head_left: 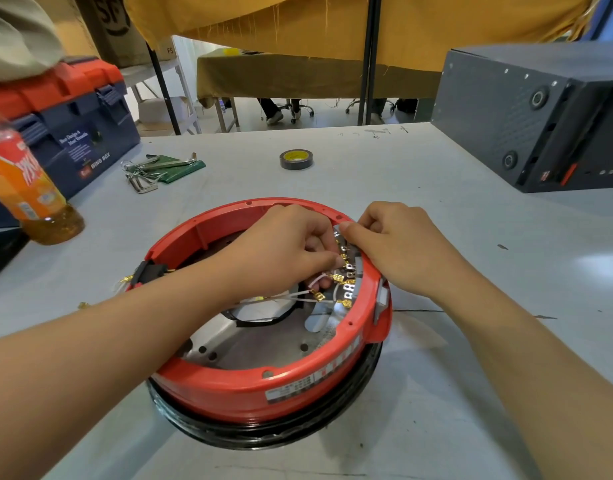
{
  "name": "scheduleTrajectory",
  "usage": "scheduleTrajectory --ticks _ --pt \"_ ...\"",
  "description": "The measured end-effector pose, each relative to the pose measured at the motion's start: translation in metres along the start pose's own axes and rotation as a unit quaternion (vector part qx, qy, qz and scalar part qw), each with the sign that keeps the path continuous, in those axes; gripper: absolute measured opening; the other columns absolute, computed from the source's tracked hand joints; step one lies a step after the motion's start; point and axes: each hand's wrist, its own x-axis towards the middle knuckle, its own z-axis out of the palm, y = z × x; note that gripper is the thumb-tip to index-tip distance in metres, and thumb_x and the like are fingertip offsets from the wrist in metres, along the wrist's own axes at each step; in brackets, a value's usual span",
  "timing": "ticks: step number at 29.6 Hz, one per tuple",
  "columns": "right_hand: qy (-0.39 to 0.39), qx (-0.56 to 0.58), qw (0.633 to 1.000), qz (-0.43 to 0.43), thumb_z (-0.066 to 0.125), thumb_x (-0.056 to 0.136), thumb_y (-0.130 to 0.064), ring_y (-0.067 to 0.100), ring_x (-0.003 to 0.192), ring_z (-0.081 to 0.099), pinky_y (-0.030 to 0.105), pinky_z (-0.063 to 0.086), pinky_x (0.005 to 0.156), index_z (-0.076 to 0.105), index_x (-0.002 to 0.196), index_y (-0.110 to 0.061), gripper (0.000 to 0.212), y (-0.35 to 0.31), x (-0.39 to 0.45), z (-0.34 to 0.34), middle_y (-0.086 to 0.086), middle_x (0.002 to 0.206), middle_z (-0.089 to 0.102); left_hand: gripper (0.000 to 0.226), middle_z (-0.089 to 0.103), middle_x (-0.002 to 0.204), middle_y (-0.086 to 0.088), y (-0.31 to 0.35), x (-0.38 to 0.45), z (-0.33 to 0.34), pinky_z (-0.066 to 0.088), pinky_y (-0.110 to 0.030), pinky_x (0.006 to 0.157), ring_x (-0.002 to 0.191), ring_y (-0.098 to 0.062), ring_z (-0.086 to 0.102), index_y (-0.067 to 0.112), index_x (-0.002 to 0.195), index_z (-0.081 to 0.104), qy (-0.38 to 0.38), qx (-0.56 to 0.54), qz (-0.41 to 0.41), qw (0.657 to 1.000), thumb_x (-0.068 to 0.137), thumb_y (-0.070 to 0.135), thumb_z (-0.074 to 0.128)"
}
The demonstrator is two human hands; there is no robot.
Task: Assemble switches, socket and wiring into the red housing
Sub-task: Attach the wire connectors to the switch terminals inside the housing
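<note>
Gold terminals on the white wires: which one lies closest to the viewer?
The gold terminal lowest in view, beside the red housing wall. The others sit farther back, toward the left hand and right hand.

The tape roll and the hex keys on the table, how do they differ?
The tape roll is one dark ring with a yellow core, lying flat alone; the hex keys are several bent silvery metal rods, heaped on a green pouch. Both lie untouched beyond the red housing.

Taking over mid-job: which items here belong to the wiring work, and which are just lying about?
In use: red housing, white wires with brass terminals, black switch, both hands.
Idle: tape roll, hex keys, drink bottle, toolbox, grey case.
</note>
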Motion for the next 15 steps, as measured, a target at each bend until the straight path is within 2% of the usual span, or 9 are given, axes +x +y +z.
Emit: scheduleTrajectory --ticks 5,9,15 --pt "-0.003 0.002 1.000 0.005 0.050 0.091 -0.045 0.022 0.070 0.057 0.032 0.042 0.061 0.060 0.083 -0.011 0.036 0.000 0.001 0.000 0.005 0.068 0.059 0.013 0.070 0.062 -0.003 -0.002 0.001 -0.001 0.049 -0.019 0.058 0.055 -0.009 0.065 0.014 0.072 0.063 -0.012 -0.042 -0.011 0.999 0.084 0.012 0.067" --pt "-0.006 0.004 1.000 0.008 0.049 0.091 -0.046 0.020 0.069 0.057 0.032 0.043 0.061 0.061 0.084 -0.012 0.037 0.001 0.001 0.000 0.004 0.069 0.060 0.007 0.070 0.062 -0.003 -0.005 0.002 -0.007 0.049 -0.017 0.059 0.059 -0.012 0.067 0.008 0.081 0.068 -0.042 -0.105 -0.040 0.993 0.086 0.008 0.064" --pt "-0.011 0.007 1.000 0.007 0.049 0.091 -0.047 0.016 0.066 0.056 0.028 0.042 0.057 0.060 0.084 -0.012 0.037 0.001 0.001 -0.001 0.003 0.067 0.059 0.015 0.073 0.069 -0.006 -0.012 0.005 -0.013 0.050 -0.014 0.061 0.063 -0.011 0.068 0.011 0.086 0.073 -0.052 -0.146 -0.082 0.984 0.085 0.000 0.062"
